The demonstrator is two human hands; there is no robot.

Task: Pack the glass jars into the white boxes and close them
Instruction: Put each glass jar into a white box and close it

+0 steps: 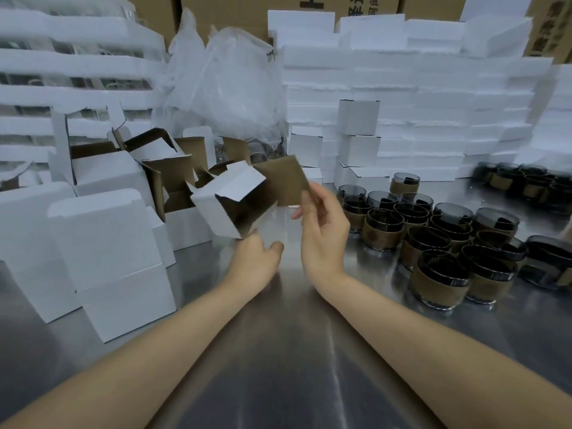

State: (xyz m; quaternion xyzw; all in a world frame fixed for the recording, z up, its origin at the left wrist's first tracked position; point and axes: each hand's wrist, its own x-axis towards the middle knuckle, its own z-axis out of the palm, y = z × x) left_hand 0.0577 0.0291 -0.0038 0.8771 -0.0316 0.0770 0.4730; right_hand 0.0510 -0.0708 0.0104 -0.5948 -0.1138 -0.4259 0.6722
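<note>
— What do we have hold of?
— Our left hand (255,258) pinches the bottom corner of an open white box (227,201), tilted in the air above the metal table (278,351). Our right hand (322,233) grips its brown lid flap (283,179) between thumb and fingers.
— And the glass jars (439,239)?
— Clustered on the table to our right, apart from the box.

Table (278,351) is brushed, reflective metal; white box (229,199) is matt cardboard with a brown inside; glass jars (439,274) are glossy, dark-tinted, banded in matt brown; plastic bag (229,78) is clear and crinkled.
</note>
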